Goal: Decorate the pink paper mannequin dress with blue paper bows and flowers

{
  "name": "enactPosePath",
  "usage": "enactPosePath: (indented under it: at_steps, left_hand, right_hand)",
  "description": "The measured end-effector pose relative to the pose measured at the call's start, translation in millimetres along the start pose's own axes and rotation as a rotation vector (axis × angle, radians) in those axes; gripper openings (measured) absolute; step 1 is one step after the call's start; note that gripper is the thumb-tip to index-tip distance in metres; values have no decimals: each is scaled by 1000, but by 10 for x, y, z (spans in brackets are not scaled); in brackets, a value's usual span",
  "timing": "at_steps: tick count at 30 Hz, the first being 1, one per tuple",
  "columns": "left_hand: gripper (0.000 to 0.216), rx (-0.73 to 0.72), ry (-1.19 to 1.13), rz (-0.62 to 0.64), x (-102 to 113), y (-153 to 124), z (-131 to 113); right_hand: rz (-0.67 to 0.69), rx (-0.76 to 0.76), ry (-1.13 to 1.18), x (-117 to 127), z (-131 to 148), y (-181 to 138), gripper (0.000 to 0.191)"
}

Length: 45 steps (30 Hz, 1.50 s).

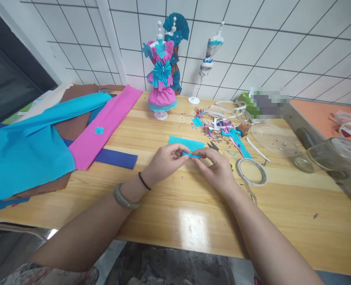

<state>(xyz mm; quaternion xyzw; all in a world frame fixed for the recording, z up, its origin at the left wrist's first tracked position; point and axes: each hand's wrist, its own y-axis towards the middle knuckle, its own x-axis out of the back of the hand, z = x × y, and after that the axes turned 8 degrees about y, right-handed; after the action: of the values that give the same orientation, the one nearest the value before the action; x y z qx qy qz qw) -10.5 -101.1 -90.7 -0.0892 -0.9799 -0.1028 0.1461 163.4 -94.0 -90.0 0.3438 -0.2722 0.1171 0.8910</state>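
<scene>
While left hand point(164, 164) and right hand point(218, 166) pinch opposite ends of small blue paper piece point(195, 155), just in front of blue sheet point(183, 141), light, even fingertip pressure probably best; keep edges level.

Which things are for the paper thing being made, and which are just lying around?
In the job:
small blue strip, pinched by left hand and right hand
probably the blue sheet behind it

Just lying about, it seems:
pink paper
tape roll
dark blue paper
</scene>
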Motion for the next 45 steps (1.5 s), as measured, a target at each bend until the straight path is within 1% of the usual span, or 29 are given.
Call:
enactPosePath:
  at_steps: [5,8,10,13,16,20,27,33,39,45]
  left_hand:
    - [12,-9,25,4,-2,-3,6]
    - [13,9,-25,13,-9,4,2]
    - [17,31,-114,11,-7,15,-3]
    - [26,81,-247,17,12,33,-7]
    - [30,110,-300,29,36,43,-8]
    - [31,107,-334,30,48,43,-14]
    - [36,113,-318,56,31,36,12]
    - [34,115,-309,110,-3,8,-4]
    - [45,131,-351,45,1,30,-5]
    - [41,131,-357,72,9,27,-11]
  right_hand:
    - [30,0,-4,-7,15,0,12]
    - [43,4,6,-7,31,8,12]
    - [13,1,11,-3,39,14,10]
    - [-74,-6,-11,6,44,17,8]
    - [-134,-10,-39,11,45,15,8]
    - [-161,-9,-59,10,46,14,8]
    - [-124,-7,-57,10,52,12,8]
    - [-145,-32,-60,-1,34,10,8]
    - [-136,-29,-41,1,31,-1,8]
    - [-91,-22,-25,-9,37,8,9]
